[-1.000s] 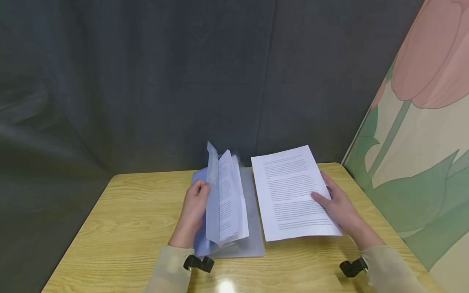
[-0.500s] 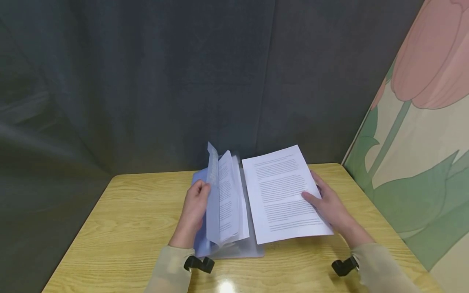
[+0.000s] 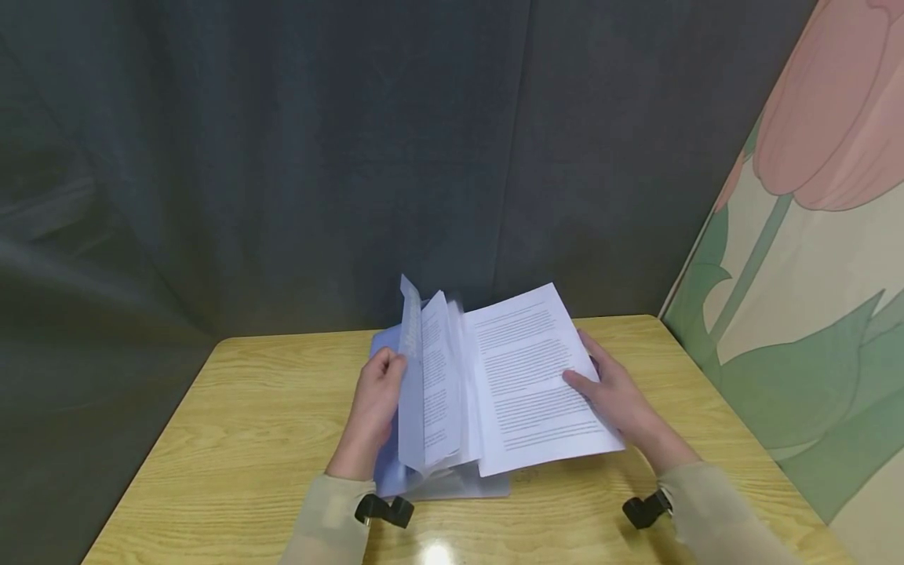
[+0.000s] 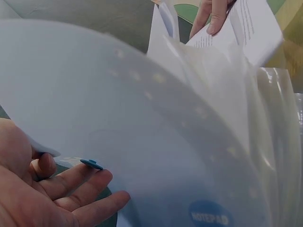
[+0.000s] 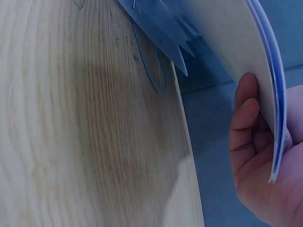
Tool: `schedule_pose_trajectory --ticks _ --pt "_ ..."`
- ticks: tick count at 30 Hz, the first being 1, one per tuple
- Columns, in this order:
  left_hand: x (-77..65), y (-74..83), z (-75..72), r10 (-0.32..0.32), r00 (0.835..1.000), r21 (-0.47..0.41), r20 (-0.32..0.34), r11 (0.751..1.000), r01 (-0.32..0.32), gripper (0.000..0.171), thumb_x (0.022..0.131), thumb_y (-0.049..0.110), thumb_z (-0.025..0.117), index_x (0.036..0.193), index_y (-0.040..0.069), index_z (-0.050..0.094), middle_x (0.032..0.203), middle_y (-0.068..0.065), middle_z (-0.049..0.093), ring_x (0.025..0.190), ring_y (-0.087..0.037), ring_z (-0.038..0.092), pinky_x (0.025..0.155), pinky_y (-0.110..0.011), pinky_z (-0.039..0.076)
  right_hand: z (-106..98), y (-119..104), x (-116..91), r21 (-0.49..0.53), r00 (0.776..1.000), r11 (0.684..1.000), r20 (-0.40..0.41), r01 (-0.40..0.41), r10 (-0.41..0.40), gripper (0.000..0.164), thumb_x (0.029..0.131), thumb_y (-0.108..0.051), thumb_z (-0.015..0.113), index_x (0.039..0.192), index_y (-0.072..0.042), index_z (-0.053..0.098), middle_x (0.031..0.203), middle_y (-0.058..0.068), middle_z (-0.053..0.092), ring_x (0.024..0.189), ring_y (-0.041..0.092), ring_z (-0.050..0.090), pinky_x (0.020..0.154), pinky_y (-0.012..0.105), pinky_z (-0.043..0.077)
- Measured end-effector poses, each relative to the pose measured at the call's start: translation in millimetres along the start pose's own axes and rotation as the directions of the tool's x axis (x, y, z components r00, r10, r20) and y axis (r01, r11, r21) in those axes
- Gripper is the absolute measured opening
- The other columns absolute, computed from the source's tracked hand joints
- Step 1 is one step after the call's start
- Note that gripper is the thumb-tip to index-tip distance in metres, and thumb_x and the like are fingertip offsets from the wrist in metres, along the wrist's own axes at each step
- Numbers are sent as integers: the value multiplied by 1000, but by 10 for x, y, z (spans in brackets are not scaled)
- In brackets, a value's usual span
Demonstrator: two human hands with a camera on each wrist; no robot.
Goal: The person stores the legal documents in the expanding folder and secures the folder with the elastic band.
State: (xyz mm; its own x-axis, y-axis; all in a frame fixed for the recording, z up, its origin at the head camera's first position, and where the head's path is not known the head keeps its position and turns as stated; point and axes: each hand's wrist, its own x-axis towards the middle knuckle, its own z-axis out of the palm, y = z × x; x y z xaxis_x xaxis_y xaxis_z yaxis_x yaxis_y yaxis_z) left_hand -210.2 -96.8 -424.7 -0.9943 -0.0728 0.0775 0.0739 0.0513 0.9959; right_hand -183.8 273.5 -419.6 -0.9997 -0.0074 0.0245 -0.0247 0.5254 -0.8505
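A translucent blue plastic folder (image 3: 473,485) lies on the table with its cover lifted. My left hand (image 3: 374,396) grips the raised cover (image 3: 410,400) by its left edge. In the left wrist view a teal button (image 4: 92,163) and a "NOTEPAD" label (image 4: 208,213) show on the cover. Printed sheets (image 3: 439,384) and clear sleeves stand partly fanned inside. My right hand (image 3: 625,400) holds a thin stack of printed paper (image 3: 537,377), thumb on top and fingers beneath. The stack is tilted above the table, and its left edge meets the folder's inner pages; whether it is between them I cannot tell.
The wooden table (image 3: 247,439) reaches back to a dark curtain (image 3: 318,157). A wall painted with tulips (image 3: 812,314) borders the right side. In the right wrist view, a thin blue elastic cord (image 5: 158,90) hangs in a loop from the folder.
My right hand has moved left with the paper stack, bringing it from beside the folder to against its inner pages. My left hand and the raised cover have stayed nearly still.
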Motion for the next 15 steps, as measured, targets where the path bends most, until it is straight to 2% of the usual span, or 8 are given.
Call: schedule_pose_trajectory --ticks 2,5,8,15 --pt "3 -3 -2 2 1000 -2 0 1000 -2 26 111 16 50 86 10 46 83 -6 41 77 -22 42 66 -30 32 31 -23 14 4 1000 1000 5 9 -9 86 113 -23 64 178 -16 9 181 22 17 150 47 45 124 64 28" --pt "3 -3 0 9 1000 -11 -2 1000 -9 27 111 15 50 85 10 45 81 -6 40 75 -22 41 65 -30 31 71 -58 34 -14 1000 1000 10 -4 4 86 113 -26 65 178 -17 9 182 19 14 161 47 28 127 67 22" --pt "3 -5 4 16 1000 -19 -5 1000 -16 28 110 14 51 84 10 44 80 -5 39 73 -21 40 64 -29 30 115 -97 58 -22 1000 999 15 -25 26 87 112 -28 65 178 -19 10 183 18 14 164 47 22 128 69 19" --pt "1 -3 4 21 1000 -19 -4 1000 -21 27 110 14 51 84 11 45 80 -5 39 74 -21 40 64 -30 30 256 -157 112 -23 999 999 15 -33 33 84 113 -27 63 178 -18 10 183 17 14 165 46 21 129 66 19"
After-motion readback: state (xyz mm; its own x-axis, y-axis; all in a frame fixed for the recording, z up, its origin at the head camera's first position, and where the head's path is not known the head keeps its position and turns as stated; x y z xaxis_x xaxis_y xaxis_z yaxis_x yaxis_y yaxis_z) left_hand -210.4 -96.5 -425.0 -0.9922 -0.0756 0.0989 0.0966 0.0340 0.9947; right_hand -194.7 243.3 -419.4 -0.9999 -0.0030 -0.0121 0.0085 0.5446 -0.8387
